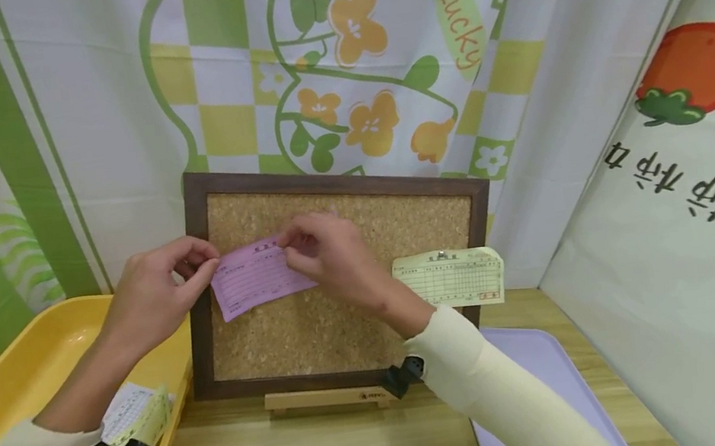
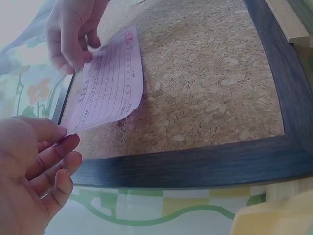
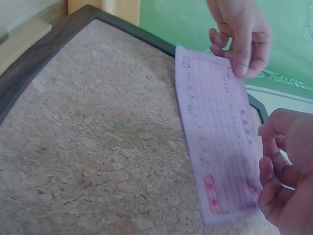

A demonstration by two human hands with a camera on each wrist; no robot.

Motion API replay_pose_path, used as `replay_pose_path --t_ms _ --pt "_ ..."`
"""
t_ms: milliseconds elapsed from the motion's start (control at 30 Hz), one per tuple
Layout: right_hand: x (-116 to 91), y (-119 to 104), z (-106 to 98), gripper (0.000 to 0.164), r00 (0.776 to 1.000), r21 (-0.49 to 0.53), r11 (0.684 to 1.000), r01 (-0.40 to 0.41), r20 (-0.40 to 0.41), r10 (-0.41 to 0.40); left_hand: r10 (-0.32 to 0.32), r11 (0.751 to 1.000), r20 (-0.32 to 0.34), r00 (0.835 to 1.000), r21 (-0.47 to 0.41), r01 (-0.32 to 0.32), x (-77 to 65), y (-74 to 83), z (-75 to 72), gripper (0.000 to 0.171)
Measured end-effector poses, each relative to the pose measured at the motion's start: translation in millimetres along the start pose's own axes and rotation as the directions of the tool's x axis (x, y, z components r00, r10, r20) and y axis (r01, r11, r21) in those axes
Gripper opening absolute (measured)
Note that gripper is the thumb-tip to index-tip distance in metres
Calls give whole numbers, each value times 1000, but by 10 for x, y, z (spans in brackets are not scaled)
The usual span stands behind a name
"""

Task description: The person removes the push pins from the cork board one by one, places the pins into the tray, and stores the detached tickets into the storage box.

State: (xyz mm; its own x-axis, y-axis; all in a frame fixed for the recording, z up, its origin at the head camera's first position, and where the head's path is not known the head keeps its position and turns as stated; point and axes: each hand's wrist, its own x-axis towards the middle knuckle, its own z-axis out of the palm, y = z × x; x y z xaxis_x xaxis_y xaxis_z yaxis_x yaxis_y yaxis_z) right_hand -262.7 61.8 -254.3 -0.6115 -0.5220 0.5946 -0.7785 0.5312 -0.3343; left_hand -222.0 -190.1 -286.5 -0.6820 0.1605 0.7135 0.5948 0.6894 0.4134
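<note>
A pink printed receipt slip (image 1: pixel 261 272) lies slantwise against the upper left of a framed corkboard (image 1: pixel 304 331). My left hand (image 1: pixel 162 287) pinches its upper left corner between thumb and forefinger, as the left wrist view also shows. My right hand (image 1: pixel 334 253) is at the slip's upper edge with bent fingers, thumb and forefinger close together on it; whether anything small is between them is hidden. That hand covers the slip's right part in the head view, while the right wrist view shows the red stamp (image 3: pixel 211 193) there. A pale yellow-green slip (image 1: pixel 453 282) hangs at the board's right edge.
A yellow tray (image 1: pixel 60 321) at the left holds more slips (image 1: pixel 133 414). At the right, a lilac tray (image 1: pixel 544 357) lies partly under my right forearm. The board leans on a wooden stand (image 1: pixel 328 397) before a patterned curtain (image 1: pixel 223 66).
</note>
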Motion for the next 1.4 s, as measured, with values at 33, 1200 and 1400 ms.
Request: replay_pose_path --t_ms 33,1200,1400 --pt "-28 9 -19 10 1000 33 999 -8 -2 8 -1 1000 0 1000 4 1 -15 -2 -7 3" --pt "-1383 412 -762 15 978 32 982 -185 -92 187 -63 989 -18 998 130 65 -731 -141 -574 19" --pt "-1652 466 -843 18 968 31 971 -239 -72 241 -85 990 -3 996 112 85 -899 -218 -603 21"
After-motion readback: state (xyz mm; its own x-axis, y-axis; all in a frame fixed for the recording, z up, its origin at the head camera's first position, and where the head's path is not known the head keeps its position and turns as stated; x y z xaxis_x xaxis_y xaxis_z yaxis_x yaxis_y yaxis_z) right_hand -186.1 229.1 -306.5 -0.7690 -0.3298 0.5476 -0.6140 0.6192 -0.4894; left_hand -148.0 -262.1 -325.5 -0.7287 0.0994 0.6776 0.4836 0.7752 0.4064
